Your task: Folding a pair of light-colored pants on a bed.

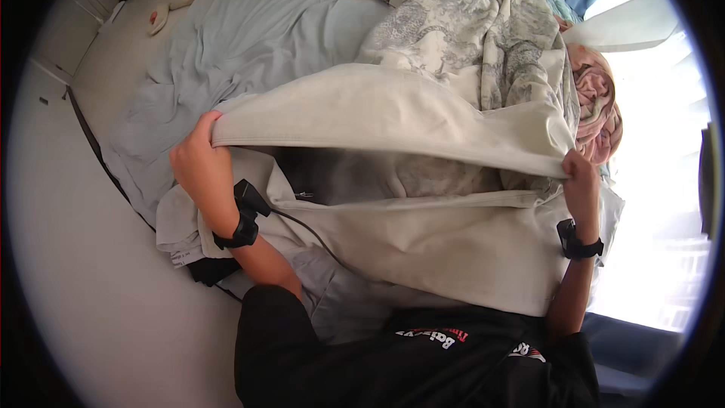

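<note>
A cream cloth garment (347, 102) with stitched edges is stretched wide in front of me; its exact kind is hard to make out. My left hand (198, 143) is closed round its left end, and my right hand (580, 170) grips the edge at its right end. The taut upper panel hangs between both hands. Below it lies another cream panel (423, 238) of similar cloth, nearer my body. A long dark gap between the panels shows grey, shaded fabric. Each wrist wears a black strapped device, and a cable runs from the left one (242, 219).
A bed with a rumpled pale blue sheet (257, 38) lies beneath and beyond. A patterned grey-white quilt (445, 30) is heaped at the far right, beside a pink bundled cloth (595, 98). Folded cloth (177, 219) sits left of my forearm. Bright curtains (642, 91) hang right.
</note>
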Demonstrator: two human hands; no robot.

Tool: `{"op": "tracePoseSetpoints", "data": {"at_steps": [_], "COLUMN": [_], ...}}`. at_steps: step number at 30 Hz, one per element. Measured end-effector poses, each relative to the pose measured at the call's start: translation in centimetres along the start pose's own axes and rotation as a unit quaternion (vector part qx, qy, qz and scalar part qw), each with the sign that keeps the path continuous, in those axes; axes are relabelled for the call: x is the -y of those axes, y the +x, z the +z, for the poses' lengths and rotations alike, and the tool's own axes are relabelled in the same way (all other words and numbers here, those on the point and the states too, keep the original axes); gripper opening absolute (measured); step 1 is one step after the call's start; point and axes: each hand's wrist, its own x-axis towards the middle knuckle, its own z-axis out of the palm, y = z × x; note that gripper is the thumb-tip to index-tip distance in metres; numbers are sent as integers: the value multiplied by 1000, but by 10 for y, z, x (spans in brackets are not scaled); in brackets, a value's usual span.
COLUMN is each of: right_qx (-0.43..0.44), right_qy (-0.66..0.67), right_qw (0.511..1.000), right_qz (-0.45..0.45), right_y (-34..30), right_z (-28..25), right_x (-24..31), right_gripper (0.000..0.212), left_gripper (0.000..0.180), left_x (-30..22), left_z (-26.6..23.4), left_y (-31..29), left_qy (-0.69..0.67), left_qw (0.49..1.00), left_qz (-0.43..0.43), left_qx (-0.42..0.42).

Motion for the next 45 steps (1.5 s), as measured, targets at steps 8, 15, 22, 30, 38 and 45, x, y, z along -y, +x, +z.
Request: {"op": "tracePoseSetpoints", "data": {"at_steps": [8,15,22,30,38,45], "right_qx": [325,185,129,123,123,115], "right_qy": [-74,27,107,108,94,81], "right_qw": [931,917,921,910,906,903], "right_qz": [-149,-353,-352,-381,-394,-405], "right_y": [11,10,12,0,-2,-6], "right_z": [19,118,180,204,210,214], "right_x": [107,230,296,296,291,290], "right_gripper": [28,37,24,24,20,12], "left_gripper": [46,46,40,35,31,21], "left_x": [46,42,45,44,55,53], "left_z": [11,11,18,13,18,15], "left_y": [-32,-29,-26,-25,-32,-34], "left_qy": [-37,-102,-206,-220,-89,-39], "left_qw": [995,986,968,965,984,984], "left_qz": [-89,-111,-71,-80,-74,-158], "left_qx": [-19,-68,-122,-116,-136,-69]}}
